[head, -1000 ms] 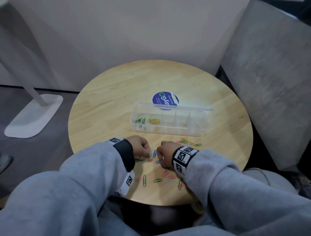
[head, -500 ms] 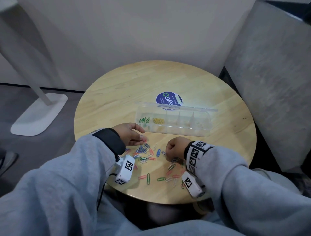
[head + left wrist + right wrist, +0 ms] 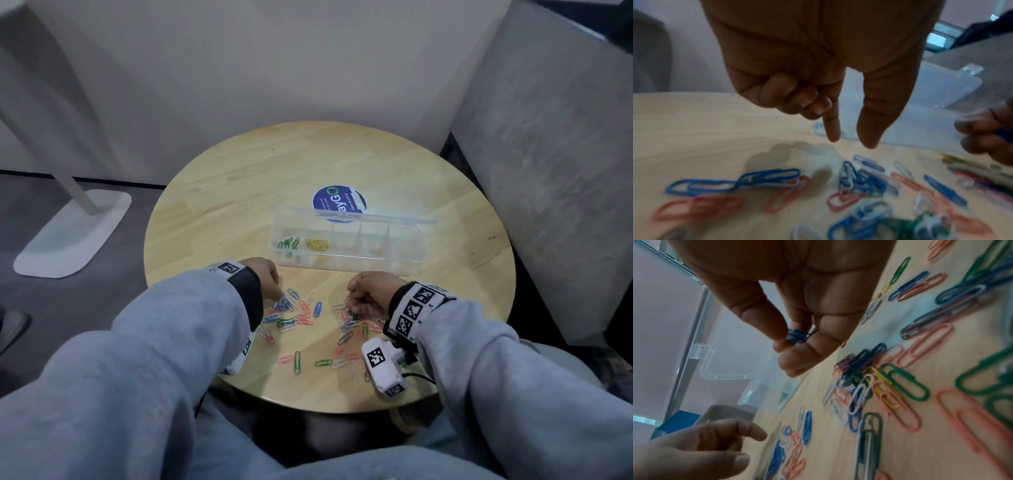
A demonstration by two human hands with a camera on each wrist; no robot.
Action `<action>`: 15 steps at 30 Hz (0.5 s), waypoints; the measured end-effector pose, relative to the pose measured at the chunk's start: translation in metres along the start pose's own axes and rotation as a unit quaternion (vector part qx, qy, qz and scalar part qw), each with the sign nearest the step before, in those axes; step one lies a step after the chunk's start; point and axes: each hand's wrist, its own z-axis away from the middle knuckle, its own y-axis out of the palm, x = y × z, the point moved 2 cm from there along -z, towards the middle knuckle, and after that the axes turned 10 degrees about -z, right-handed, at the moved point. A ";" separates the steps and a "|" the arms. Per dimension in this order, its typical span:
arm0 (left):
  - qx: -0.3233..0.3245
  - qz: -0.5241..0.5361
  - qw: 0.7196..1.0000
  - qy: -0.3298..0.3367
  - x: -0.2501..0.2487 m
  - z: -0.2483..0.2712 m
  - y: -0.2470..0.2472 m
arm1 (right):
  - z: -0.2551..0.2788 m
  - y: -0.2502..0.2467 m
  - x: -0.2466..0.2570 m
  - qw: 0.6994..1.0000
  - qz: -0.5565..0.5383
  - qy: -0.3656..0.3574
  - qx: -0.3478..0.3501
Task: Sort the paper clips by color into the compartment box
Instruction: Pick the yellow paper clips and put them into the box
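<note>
A clear compartment box (image 3: 420, 247) stands open in the middle of the round table, with green clips (image 3: 289, 243) in its leftmost compartment and yellow clips (image 3: 317, 244) in the one beside it. Loose paper clips (image 3: 296, 315) of several colours lie scattered in front of it. My left hand (image 3: 279, 294) hovers just above the blue ones (image 3: 861, 178), index finger and thumb pointing down and apart, holding nothing (image 3: 851, 142). My right hand (image 3: 352, 301) is over the right-hand pile and pinches blue clips (image 3: 797, 335) between thumb and fingers.
A round blue sticker (image 3: 339, 204) lies on the table behind the box's raised lid. A grey concrete block (image 3: 548, 171) stands close at the right, and a white stand base (image 3: 72, 233) sits on the floor to the left. The table's front edge (image 3: 325, 409) is near my arms.
Half a second ago my left hand was raised near the box's left end with fingers spread; it has come back down over the blue clips. My right hand stays curled at the right pile.
</note>
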 end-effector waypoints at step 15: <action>-0.013 -0.089 0.995 0.050 -0.007 -0.012 0.019 | -0.001 0.050 0.004 0.763 0.626 -0.155 0.040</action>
